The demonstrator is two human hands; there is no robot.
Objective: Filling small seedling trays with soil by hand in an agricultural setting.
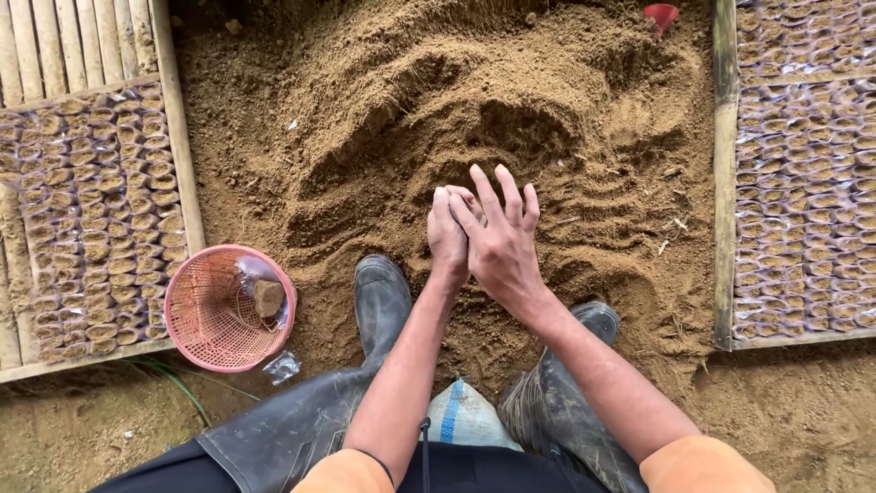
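Loose brown soil, heaped, finger-raked, perhaps damp.

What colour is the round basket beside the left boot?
Pink, with a fine mesh pattern; the basket shows in the head view.

Tan-brown soil, raked into wavy ridges; pink mesh basket; black rubber boots; orange sleeves; small red cup; white sack with blue stripe

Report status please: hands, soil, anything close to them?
Left hand and right hand pressed together above soil pile. Contents hidden. Pink basket at left, apart.
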